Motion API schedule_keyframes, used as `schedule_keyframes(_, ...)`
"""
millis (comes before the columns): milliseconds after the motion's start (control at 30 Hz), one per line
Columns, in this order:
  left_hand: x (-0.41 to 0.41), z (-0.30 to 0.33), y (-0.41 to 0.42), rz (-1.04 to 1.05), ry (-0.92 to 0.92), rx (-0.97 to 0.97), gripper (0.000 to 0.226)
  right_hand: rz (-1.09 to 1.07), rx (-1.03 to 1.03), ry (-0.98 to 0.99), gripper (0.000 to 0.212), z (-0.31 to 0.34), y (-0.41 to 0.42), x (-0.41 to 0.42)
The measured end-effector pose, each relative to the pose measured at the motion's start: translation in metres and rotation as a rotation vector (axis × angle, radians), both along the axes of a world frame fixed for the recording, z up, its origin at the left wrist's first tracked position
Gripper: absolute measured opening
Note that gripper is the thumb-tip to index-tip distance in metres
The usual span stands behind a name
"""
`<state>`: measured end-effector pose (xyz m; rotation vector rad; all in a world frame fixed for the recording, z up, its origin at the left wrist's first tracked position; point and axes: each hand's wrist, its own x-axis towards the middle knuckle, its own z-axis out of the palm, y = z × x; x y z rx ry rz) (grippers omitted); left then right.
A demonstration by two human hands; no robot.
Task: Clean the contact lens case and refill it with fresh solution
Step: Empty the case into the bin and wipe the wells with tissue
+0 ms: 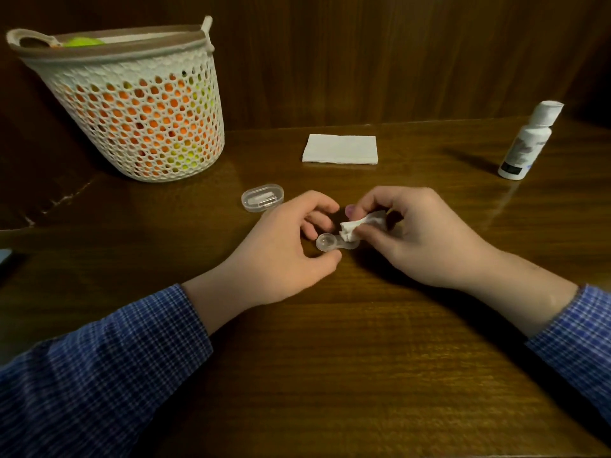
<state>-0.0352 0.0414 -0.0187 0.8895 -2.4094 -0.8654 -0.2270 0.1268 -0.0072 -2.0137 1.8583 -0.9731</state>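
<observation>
the task looks to be in its cleaning half. the contact lens case (334,243) lies open on the tabletop (330,358) with no caps on its wells, and the right hand (420,236) is pinched shut on a twisted wad of tissue (357,226), whose tip is pressed down into the well nearer that hand. the other well, nearer the left hand (284,249), shows bare and clear; whether it has been wiped already cannot be told. the refill appears not yet begun: the solution bottle (525,143) stands upright with its cap on, well away beyond the right hand and touched by neither hand. so wiping is under way, and filling both wells and closing the case seem left to do.

the case sits directly between the two hands. the left hand curls around its near end, thumb and fingers loosely bent close to the rim as if to steady it; whether they actually touch or grip the case cannot be told. the hands are close together but not touching each other.

just beyond the left hand lies a small clear oval box (263,197). a folded white napkin (340,149) rests farther out, beyond both hands, and a white mesh basket (139,104) stands far off past the left hand.
</observation>
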Motion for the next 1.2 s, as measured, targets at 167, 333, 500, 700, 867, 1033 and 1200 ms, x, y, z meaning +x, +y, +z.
schedule_keyframes(167, -0.003, -0.002, -0.003, -0.001, 0.065, 0.020, 0.044, 0.046, 0.006, 0.071, 0.017, -0.003, -0.003, 0.000)
schedule_keyframes(333, -0.002, -0.001, -0.003, -0.001, 0.098, 0.021, 0.030, 0.070, 0.035, -0.029, 0.013, -0.004, -0.003, 0.001)
schedule_keyframes(500, -0.001, 0.000, -0.007, -0.016, 0.174, 0.124, 0.029, 0.033, 0.026, -0.121, 0.010, -0.002, -0.002, 0.001)
schedule_keyframes(700, -0.001, -0.002, -0.006, -0.027, 0.280, 0.127, 0.026, -0.042, 0.149, -0.300, 0.009, 0.003, -0.003, -0.002)
schedule_keyframes(867, 0.000, -0.002, 0.000, -0.039, 0.283, 0.043, 0.030, -0.081, 0.227, -0.414, 0.009, 0.005, -0.003, -0.001)
schedule_keyframes(1033, -0.001, -0.001, 0.000, -0.050, 0.319, 0.091, 0.033, -0.100, 0.196, -0.414, 0.013, 0.005, -0.002, 0.001)
schedule_keyframes(1200, -0.002, 0.003, 0.000, -0.124, 0.286, 0.188, 0.038, -0.085, 0.143, -0.431, 0.010, 0.006, 0.000, 0.004)
